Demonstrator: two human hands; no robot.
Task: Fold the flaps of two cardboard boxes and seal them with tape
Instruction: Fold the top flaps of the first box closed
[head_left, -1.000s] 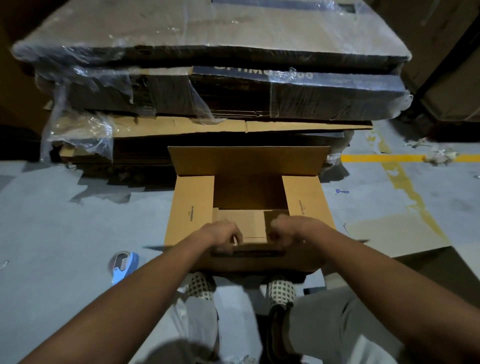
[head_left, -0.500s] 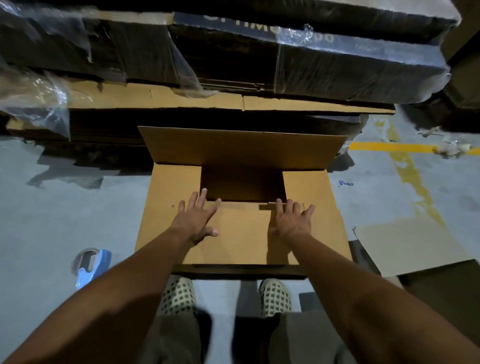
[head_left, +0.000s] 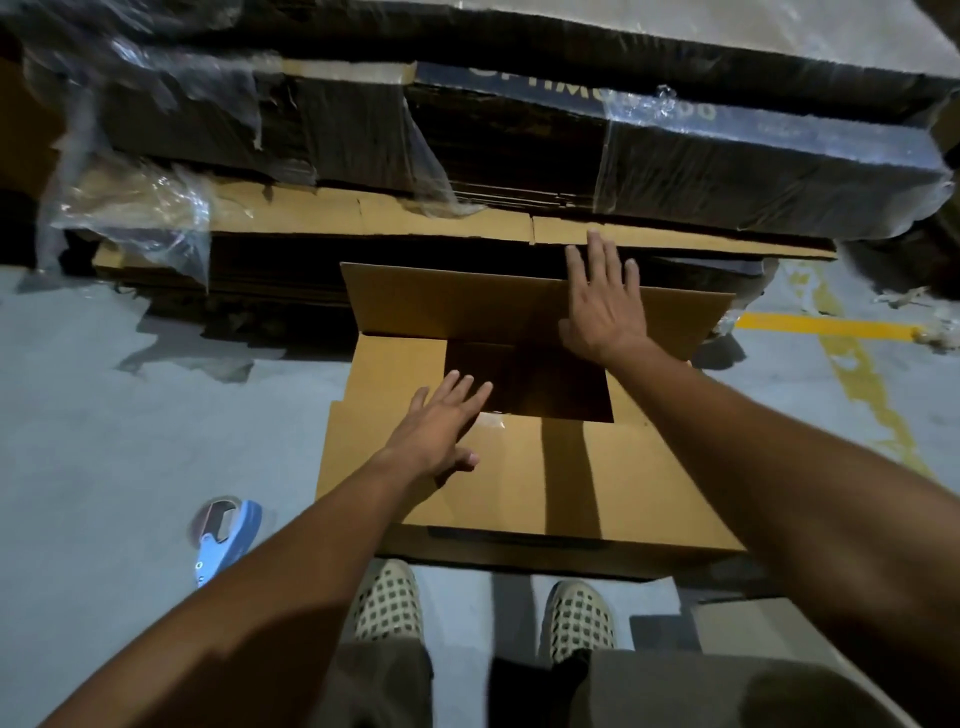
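A blue tape dispenser (head_left: 228, 535) lies on the grey floor (head_left: 130, 441) at the left, well apart from the cardboard box (head_left: 519, 467), which sits just in front of the person's 2 shoes (head_left: 387, 603). The left hand (head_left: 441, 426) rests flat, fingers straight, on the folded near flap (head_left: 519, 473) beside the dark opening. Further right, the right hand (head_left: 602, 301) lies with fingers spread and gripping nothing against the upright far flap (head_left: 457, 301), in front of the plastic-wrapped stack of flattened cartons (head_left: 519, 156).
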